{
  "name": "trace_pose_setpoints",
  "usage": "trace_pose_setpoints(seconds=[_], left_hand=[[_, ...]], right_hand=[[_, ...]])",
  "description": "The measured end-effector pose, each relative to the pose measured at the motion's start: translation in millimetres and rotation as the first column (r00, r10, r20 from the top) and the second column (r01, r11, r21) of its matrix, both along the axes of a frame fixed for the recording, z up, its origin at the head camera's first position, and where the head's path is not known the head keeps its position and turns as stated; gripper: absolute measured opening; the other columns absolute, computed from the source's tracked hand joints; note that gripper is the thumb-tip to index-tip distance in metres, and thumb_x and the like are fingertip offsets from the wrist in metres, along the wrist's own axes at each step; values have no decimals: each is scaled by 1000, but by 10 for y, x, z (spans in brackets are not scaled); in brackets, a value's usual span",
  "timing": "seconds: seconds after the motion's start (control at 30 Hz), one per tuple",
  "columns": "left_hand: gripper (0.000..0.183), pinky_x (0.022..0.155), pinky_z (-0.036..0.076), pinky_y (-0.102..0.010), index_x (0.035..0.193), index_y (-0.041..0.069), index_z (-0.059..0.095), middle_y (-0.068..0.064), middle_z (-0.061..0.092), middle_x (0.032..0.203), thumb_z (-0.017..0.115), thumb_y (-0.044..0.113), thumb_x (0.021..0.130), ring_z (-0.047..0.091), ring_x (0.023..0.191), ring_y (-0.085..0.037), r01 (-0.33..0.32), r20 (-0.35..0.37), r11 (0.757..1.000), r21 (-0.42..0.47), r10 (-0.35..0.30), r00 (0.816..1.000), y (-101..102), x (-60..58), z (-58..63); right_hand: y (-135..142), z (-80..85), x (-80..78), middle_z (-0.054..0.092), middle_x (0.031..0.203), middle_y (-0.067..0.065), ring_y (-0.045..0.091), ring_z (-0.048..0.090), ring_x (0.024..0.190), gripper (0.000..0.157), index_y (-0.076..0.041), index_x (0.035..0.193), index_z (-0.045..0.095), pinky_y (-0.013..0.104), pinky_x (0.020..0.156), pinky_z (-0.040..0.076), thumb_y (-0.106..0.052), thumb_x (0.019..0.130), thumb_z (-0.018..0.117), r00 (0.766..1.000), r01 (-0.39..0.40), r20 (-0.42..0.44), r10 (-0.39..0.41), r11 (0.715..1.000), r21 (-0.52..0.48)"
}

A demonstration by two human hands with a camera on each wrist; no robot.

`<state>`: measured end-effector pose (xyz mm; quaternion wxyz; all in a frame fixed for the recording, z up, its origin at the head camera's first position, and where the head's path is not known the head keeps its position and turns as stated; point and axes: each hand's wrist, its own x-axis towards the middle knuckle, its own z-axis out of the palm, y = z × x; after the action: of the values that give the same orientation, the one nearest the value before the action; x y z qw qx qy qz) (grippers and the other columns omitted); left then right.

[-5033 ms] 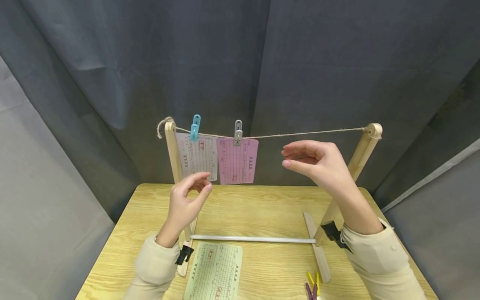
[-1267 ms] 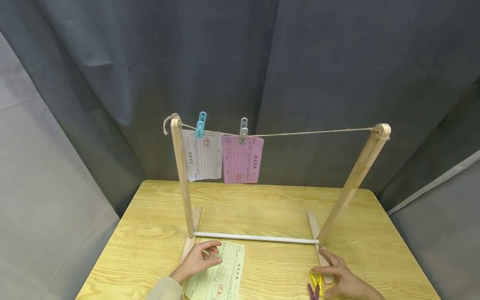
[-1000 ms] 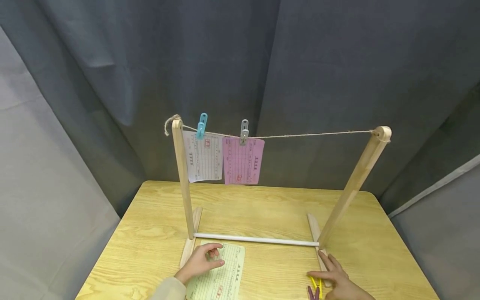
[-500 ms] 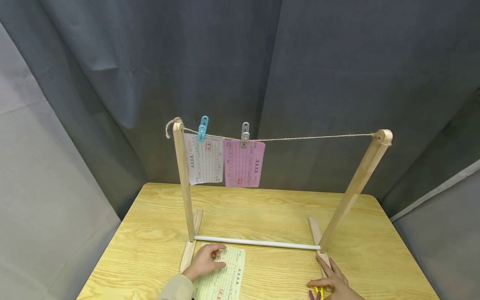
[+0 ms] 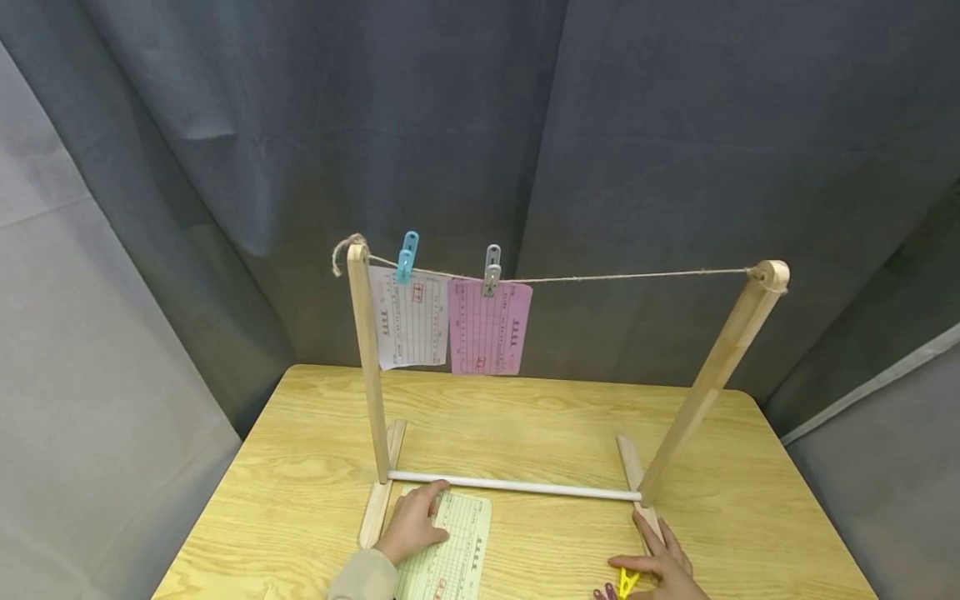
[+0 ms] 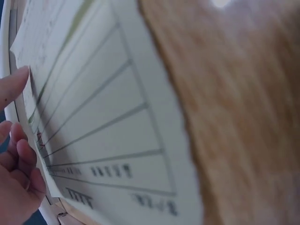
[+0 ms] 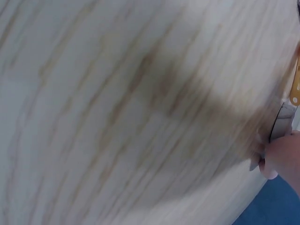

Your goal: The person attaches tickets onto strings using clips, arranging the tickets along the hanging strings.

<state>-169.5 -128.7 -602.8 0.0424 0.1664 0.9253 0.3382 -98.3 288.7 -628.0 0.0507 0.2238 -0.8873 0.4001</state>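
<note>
Head view: shows the left hand (image 5: 411,527) over the upper left part of a green sheet (image 5: 467,542), with index finger and thumb apart and the other fingers loosely bent. Shows the index fingertip right by a white rod (image 5: 517,485) low on a wooden frame (image 5: 711,375); cannot tell about contact. Shows the green sheet lying flat on the wood-grained bench (image 5: 510,425), on the near side of the rod, beside the frame's left foot (image 5: 373,517) and cut off by the lower border. Has the right hand (image 5: 666,568) well apart from the left, with index finger and thumb about a yellow clip (image 5: 627,581) and other fingers spread over the near part of the right foot (image 5: 630,463); cannot tell whether pinching or merely touching. Shows a purple clip (image 5: 609,592) just beside the yellow one. Shows a string (image 5: 622,277) between the posts, with a white sheet (image 5: 412,325) under a blue clip (image 5: 407,260) and, next to it, a pink sheet (image 5: 489,329) under a grey clip (image 5: 492,271). Has a dark curtain (image 5: 420,125) behind. Left wrist view: shows a fingertip at the green sheet's edge, apart from bent fingers below. Right wrist view: shows mostly bench, with only part of the right hand at the border.
</note>
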Motion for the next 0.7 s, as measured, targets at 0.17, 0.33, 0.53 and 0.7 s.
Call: trace_pose_setpoints(seconds=[0.17, 0.33, 0.53, 0.7], left_hand=[[74, 61, 30, -29, 122, 8, 53, 7, 45, 65, 84, 21, 56, 37, 59, -8, -21, -4, 998, -51, 21, 1000, 1, 4, -25], [75, 61, 29, -28, 123, 9, 54, 7, 43, 67, 83, 28, 56, 36, 62, -9, -19, 18, 997, -81, 21, 1000, -14, 47, -54], [72, 67, 27, -29, 122, 12, 55, 5, 39, 83, 82, 25, 56, 32, 75, -11, 23, 27, 997, -80, -21, 999, 0, 72, 12], [67, 67, 24, -32, 115, 12, 58, 3, 35, 85, 84, 22, 54, 28, 78, -15, 38, 68, 998, -58, -34, 997, 14, 77, 50]], right_hand=[[7, -3, 4, 20, 148, 10, 71, 4, 107, 52, -25, 108, 68, 80, 61, 7, -31, 58, 81, 1000, 2, 19, -1, 1000, -20], [49, 32, 1, 19, 150, 1, 70, 10, 106, 55, -19, 119, 61, 81, 59, 13, -48, 73, 69, 999, -37, -6, 37, 999, 1], [38, 71, -19, 22, 145, -18, 59, 18, 109, 48, -22, 108, 66, 79, 58, 19, -22, 60, 73, 999, 15, -35, -14, 1000, 21], [39, -6, -24, 28, 145, -7, 57, 16, 111, 42, -25, 97, 68, 76, 61, 19, -22, 56, 78, 996, 33, -80, -32, 999, 18]])
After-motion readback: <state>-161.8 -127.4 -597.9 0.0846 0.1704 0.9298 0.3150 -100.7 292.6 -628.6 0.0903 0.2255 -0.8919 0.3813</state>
